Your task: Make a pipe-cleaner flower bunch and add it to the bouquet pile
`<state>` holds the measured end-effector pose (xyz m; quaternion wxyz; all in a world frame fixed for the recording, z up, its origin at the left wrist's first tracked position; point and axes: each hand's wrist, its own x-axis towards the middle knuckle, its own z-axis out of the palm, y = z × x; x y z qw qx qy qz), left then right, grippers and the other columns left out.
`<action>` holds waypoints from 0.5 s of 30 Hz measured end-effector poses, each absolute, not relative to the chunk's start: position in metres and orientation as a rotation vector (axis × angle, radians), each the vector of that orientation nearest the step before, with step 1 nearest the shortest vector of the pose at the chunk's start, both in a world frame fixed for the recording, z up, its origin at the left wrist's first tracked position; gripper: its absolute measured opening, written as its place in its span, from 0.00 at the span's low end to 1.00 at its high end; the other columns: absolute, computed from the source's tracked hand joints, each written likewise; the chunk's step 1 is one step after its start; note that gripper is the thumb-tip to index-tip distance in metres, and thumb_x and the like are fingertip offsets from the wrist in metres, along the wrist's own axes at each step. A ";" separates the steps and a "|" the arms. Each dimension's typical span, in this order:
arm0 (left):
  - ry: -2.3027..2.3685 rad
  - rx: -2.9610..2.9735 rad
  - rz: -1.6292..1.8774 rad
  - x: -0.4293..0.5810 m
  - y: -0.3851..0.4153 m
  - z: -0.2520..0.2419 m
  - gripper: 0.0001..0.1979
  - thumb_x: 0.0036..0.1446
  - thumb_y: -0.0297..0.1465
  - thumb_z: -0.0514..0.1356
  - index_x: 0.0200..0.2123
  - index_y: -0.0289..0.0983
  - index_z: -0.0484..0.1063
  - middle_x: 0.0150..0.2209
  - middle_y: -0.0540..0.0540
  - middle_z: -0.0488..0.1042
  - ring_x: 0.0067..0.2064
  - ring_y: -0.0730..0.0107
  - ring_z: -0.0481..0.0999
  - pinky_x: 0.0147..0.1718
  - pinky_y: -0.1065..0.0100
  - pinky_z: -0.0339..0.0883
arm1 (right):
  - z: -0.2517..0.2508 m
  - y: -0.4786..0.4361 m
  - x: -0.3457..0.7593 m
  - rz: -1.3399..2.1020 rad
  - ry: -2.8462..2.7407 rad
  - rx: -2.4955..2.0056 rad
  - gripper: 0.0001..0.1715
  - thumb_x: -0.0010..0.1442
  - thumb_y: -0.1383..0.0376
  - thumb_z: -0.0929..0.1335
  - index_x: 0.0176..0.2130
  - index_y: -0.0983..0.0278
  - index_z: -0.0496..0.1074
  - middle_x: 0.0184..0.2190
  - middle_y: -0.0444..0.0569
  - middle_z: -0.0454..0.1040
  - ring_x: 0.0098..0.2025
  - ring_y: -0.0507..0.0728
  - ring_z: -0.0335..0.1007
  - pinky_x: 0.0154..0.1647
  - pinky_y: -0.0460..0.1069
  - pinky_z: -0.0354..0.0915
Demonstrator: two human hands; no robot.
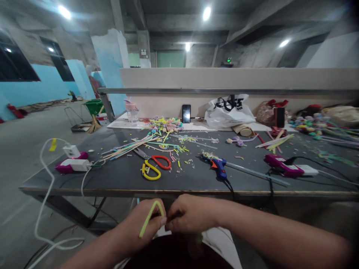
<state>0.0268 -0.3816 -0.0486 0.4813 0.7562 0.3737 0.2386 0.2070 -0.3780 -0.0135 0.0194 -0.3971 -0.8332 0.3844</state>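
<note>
In front of the table edge, my left hand (pixel 133 224) is closed on a yellow-green fuzzy craft stem (pixel 147 220), like a pipe cleaner. The stem is bent into a sharp angle above the thumb. My right hand (pixel 192 212) is closed in a pinch right beside it, fingertips close to the left thumb; what lies between them is hidden. On the table beyond are scissors (pixel 151 170) with one yellow and one red handle loop. A blue hot glue gun (pixel 220 170) with a clear glue stick lies to the right.
Loose craft stems (pixel 129 147) and cut scraps cover the table's middle, below a pile of fuzzy flowers (pixel 165 124). Purple power strips (pixel 71 164) with cables sit at both sides. A phone (pixel 186 113), bottle (pixel 131 112) and white bag (pixel 228 112) stand at the back.
</note>
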 end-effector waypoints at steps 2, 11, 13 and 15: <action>0.936 2.059 0.596 0.028 -0.380 -0.052 0.06 0.49 0.29 0.54 0.24 0.37 0.69 0.24 0.49 0.69 0.27 0.71 0.64 0.26 0.72 0.53 | -0.015 -0.369 0.212 1.652 -2.395 -1.136 0.10 0.49 0.65 0.65 0.30 0.64 0.75 0.20 0.41 0.71 0.21 0.47 0.64 0.24 0.41 0.59; 0.918 2.364 0.509 0.023 -0.379 -0.060 0.04 0.47 0.29 0.57 0.24 0.40 0.73 0.25 0.46 0.72 0.29 0.65 0.67 0.30 0.69 0.55 | -0.027 -0.377 0.203 1.864 -1.947 -1.315 0.08 0.43 0.71 0.65 0.23 0.66 0.75 0.16 0.41 0.69 0.19 0.47 0.63 0.22 0.42 0.60; 1.026 2.210 0.606 0.022 -0.383 -0.054 0.08 0.51 0.30 0.54 0.25 0.39 0.71 0.26 0.46 0.71 0.29 0.67 0.67 0.30 0.70 0.55 | -0.026 -0.382 0.200 1.395 -2.233 -1.401 0.09 0.43 0.71 0.64 0.23 0.65 0.75 0.16 0.42 0.70 0.20 0.49 0.64 0.24 0.44 0.60; 1.052 2.030 0.629 0.026 -0.385 -0.050 0.07 0.49 0.29 0.54 0.21 0.37 0.68 0.22 0.48 0.69 0.27 0.70 0.65 0.27 0.72 0.55 | -0.025 -0.385 0.197 0.857 -2.541 -1.315 0.10 0.44 0.71 0.63 0.21 0.64 0.74 0.17 0.44 0.72 0.21 0.50 0.65 0.36 0.49 0.61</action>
